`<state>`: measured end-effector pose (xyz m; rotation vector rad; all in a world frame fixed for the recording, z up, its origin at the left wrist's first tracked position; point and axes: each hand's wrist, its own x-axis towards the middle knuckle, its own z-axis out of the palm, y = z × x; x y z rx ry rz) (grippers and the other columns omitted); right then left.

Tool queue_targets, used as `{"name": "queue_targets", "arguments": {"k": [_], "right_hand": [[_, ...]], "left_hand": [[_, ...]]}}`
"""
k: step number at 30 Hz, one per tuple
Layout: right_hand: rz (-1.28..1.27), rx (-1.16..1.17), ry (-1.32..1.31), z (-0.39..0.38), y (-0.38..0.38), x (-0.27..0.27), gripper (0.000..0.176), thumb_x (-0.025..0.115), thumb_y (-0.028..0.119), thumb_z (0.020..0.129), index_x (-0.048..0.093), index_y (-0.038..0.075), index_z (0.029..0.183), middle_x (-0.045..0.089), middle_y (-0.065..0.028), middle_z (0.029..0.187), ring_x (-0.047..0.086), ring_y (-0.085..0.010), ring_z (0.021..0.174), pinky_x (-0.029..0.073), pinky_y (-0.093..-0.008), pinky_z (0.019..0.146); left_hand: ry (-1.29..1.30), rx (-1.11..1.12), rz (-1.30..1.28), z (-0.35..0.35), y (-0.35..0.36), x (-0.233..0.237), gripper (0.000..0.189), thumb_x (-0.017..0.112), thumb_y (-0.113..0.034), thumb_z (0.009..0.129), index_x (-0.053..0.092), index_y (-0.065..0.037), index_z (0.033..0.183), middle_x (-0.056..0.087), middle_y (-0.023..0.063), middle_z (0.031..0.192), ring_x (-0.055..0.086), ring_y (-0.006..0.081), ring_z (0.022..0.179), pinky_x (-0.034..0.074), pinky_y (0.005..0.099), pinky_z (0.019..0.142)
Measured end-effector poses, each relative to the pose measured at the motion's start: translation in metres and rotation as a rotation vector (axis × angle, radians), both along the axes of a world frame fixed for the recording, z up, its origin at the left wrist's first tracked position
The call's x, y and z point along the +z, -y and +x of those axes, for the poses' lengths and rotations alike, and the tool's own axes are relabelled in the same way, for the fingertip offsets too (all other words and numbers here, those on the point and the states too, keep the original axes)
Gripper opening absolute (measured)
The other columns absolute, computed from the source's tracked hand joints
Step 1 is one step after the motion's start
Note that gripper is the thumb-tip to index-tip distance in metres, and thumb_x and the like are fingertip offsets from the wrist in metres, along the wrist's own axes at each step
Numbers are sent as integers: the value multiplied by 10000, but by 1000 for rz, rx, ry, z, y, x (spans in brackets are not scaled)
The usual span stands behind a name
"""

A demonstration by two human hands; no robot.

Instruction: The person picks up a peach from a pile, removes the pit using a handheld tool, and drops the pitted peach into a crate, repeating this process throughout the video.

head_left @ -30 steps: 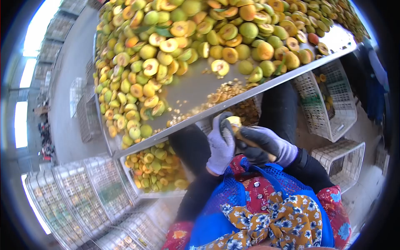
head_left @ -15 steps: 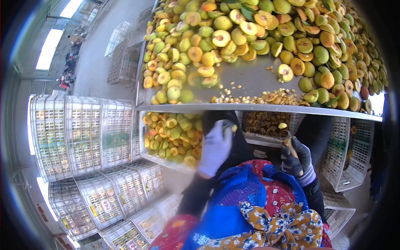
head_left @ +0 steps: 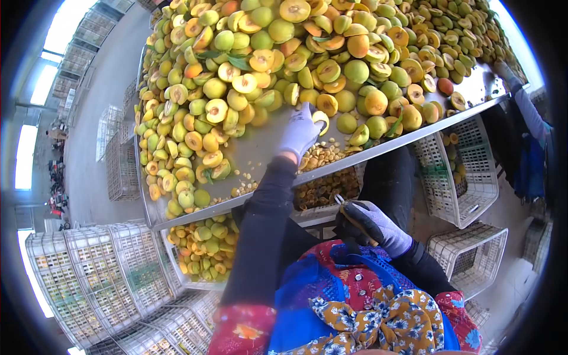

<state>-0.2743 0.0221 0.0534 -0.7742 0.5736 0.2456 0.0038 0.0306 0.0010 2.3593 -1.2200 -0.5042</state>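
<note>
My left hand (head_left: 300, 133), in a pale lavender glove, reaches over the metal table's near edge. Its fingers close around a peach half (head_left: 320, 121), whose pale cut face shows at the thumb side. A heap of yellow-green peaches (head_left: 260, 62), many of them halved, lies just beyond. Beside that hand are small pale pits (head_left: 325, 155). Held close to my body, my right hand (head_left: 378, 225), in a lavender glove with dark fingers, grips a pitting tool (head_left: 339, 200). Its short metal tip points up and left; the fingers hide most of its handle.
Below the table edge (head_left: 367, 152) sit a crate of peaches (head_left: 204, 248) and a crate of brown pits (head_left: 322, 192). White plastic crates (head_left: 458, 171) stand at right, stacked crates (head_left: 100, 278) at left. Another person's gloved arm (head_left: 523, 100) reaches onto the table at far right.
My left hand has moved from below the table edge up and forward to the heap. My right hand, still gripping the tool, has shifted left in view. The camera view has turned.
</note>
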Motion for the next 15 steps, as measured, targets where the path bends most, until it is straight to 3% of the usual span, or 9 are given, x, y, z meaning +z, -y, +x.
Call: {"name": "queue_targets", "arguments": {"k": [1,3,4,7,8,10,13,15], "right_hand": [[-23,-18,1,1,1,3,355,498,361,1026,575,31,924,466,28,584,439,-72,499,357,-263,473],[-350,0,-3,4,6,5,302,512,317,1019,555,30,935,504,-29,568,502,-156,477,380,-322,466],[-513,11,-7,7,8,6,277,519,295,1016,545,29,941,523,-58,560,534,-198,466,391,-352,462],[-1157,-60,234,19,6,18,193,540,214,993,524,25,961,582,-174,608,613,-366,561,425,-445,499],[-1170,20,216,24,5,24,197,554,204,974,502,15,959,586,-246,659,615,-437,654,446,-500,532],[-1256,105,229,29,0,23,232,559,225,972,489,4,960,579,-229,625,614,-423,613,448,-500,511],[-1380,192,236,27,-11,19,279,565,241,968,472,-22,975,571,-217,598,611,-414,580,451,-505,490],[-1347,251,149,27,-18,28,237,566,201,967,472,-16,990,580,-242,647,613,-438,628,452,-511,518]], "left_hand": [[-140,35,-110,-3,-3,-2,507,637,-285,898,467,8,1275,606,239,1135,648,334,991,545,404,801],[-423,109,-323,-18,-28,-4,451,645,-225,900,474,-9,1256,638,215,1070,672,321,934,550,391,792],[-829,223,-465,-32,-38,10,424,674,-182,891,495,-10,1235,652,132,1006,666,213,905,563,308,693],[-1095,364,-466,-68,-75,62,363,648,-218,921,532,-27,1207,632,79,927,639,131,833,539,227,612],[-1121,363,-513,-74,-86,55,341,622,-252,939,545,-33,1189,630,76,925,633,125,803,529,226,616],[-1062,374,-613,-93,-101,51,359,503,-357,1006,566,-42,1165,622,63,918,617,117,753,501,225,635],[-1248,401,-591,-110,-119,56,390,427,-380,1040,576,-37,1150,634,70,938,623,130,792,501,242,672],[-1085,444,-581,-124,-125,58,420,372,-384,1063,581,-28,1140,648,87,955,630,145,827,514,258,719]]}}
